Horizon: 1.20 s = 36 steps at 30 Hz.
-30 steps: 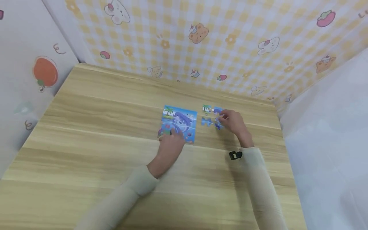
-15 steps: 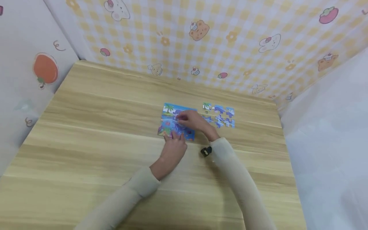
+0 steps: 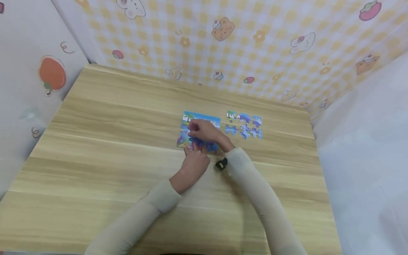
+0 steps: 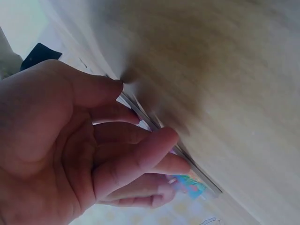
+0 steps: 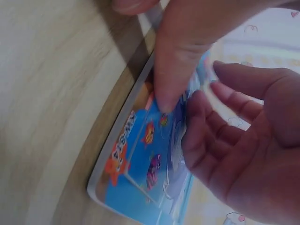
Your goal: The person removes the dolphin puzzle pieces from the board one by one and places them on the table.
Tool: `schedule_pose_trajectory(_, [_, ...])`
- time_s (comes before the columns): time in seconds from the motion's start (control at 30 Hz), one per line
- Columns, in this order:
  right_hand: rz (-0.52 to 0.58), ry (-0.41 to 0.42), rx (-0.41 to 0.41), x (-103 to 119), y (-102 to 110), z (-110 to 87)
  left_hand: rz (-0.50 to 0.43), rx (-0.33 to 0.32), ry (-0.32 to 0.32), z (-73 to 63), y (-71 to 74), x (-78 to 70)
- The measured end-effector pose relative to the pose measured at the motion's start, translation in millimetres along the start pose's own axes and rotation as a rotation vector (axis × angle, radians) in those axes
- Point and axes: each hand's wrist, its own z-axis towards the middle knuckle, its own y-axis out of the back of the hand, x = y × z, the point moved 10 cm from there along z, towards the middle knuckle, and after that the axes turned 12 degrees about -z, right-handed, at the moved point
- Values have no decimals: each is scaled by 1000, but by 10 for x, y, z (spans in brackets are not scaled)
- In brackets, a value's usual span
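Observation:
A flat jigsaw puzzle (image 3: pixel 207 118) with a palm and sea picture lies on the wooden table, partly hidden under both hands. My left hand (image 3: pixel 196 163) reaches to its near edge, fingertips resting on the lower border; in the right wrist view one left finger (image 5: pixel 171 70) presses on the picture beside small printed fish. Over the middle-left of the puzzle, my right hand (image 3: pixel 207 131) has its fingers bent and thumb close to the index finger. I cannot tell whether a piece is between them. Several loose puzzle pieces (image 3: pixel 245 131) lie right of the puzzle in two rows.
The wood-grain table (image 3: pixel 127 170) meets a yellow checked wall covering (image 3: pixel 197 39) behind the puzzle. White sheeting (image 3: pixel 360 148) stands along the right side, and a pale wall with a fruit print (image 3: pixel 52 73) at the left. A small black device (image 3: pixel 221 164) sits at the right wrist.
My right hand has moved left from the loose pieces to above the puzzle, then slightly further left. Six-piece layout aside, the left hand stays at the near edge, its fingers drawn slightly back.

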Motion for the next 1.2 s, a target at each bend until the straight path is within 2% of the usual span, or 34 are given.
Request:
schedule_pose_trajectory(0.17, [180,0,18,22,-4,-10,-38,54,9,16,-32,15])
schedule_pose_trajectory(0.3, [231,-22,34,24,-48,-10,-36,57,6,1,-44,13])
schedule_pose_trajectory(0.4, [215,-34,-32,-7,6,-18,-40,53,4,-2,-43,9])
schedule_pose_trajectory(0.5, [256,-46,-115,-58,123,-47,-44,70,11,6,-57,9])
schedule_pose_trajectory(0.67, [352,-126,-182,-269,284,-163,-59,106,23,31,-86,5])
schedule_pose_trajectory(0.97, [310,-223,-206,-694,382,-527,-73,172,31,49,-131,29])
schedule_pose_trajectory(1.2, [328,-282,-200,-1004,378,-791,-104,144,38,55,-93,34])
